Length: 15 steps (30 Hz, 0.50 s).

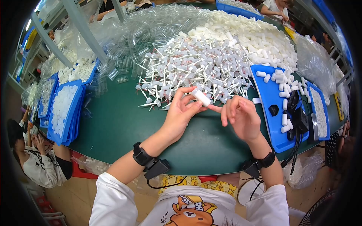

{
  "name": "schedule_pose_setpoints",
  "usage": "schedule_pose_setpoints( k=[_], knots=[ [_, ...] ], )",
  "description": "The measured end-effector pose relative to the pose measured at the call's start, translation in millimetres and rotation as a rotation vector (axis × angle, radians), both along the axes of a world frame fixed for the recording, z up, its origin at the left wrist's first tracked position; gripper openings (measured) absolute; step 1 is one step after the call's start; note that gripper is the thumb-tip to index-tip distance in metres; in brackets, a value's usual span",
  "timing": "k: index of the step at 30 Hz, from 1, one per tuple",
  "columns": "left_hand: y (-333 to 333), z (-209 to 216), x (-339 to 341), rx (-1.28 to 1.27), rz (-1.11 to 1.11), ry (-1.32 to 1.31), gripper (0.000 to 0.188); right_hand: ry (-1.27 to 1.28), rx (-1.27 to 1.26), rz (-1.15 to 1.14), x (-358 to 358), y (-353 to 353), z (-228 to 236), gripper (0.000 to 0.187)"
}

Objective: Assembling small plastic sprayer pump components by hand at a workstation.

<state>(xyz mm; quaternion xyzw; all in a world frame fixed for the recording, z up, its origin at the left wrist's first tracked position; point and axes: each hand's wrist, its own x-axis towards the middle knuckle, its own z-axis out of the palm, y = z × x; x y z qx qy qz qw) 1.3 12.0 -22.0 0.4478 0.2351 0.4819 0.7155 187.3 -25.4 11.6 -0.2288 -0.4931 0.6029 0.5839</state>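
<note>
My left hand (178, 115) is closed round a short white cylinder (202, 98), pinching it between thumb and fingers in front of the pile. The cylinder is tilted, its lower end toward my right hand (244, 119). That hand's index finger reaches out to the lower end and seems to touch it. Its other fingers are loosely bent and apart, with nothing seen in them. Just beyond both hands lies a heap of small white stick parts with pale round discs and thin red threads (192, 67).
Clear plastic tubes (166, 24) are heaped at the back left, white cylinders (260, 41) at the back right. A blue tray (277, 137) on the right bears white cylinders and black devices with cables. Stacked blue trays (75, 116) stand left on the green table (151, 128). Other people sit around.
</note>
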Motion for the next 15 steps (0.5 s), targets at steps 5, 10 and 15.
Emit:
schedule_pose_setpoints(
  k=[5, 10, 15],
  knots=[
    [1.0, -0.3, 0.4, 0.034, 0.017, 0.010, 0.034, 0.111, -0.125, 0.064, 4.7, 1.8, -3.6, 0.040],
    [0.2, -1.4, -0.8, 0.078, 0.008, 0.039, 0.034, 0.156, -0.190, 0.088, 4.6, 1.4, -1.1, 0.045],
    [-0.9, -4.6, 0.4, 0.089, 0.015, 0.044, 0.035, 0.165, -0.223, 0.114, 6.8, 1.4, -3.3, 0.048]
  ],
)
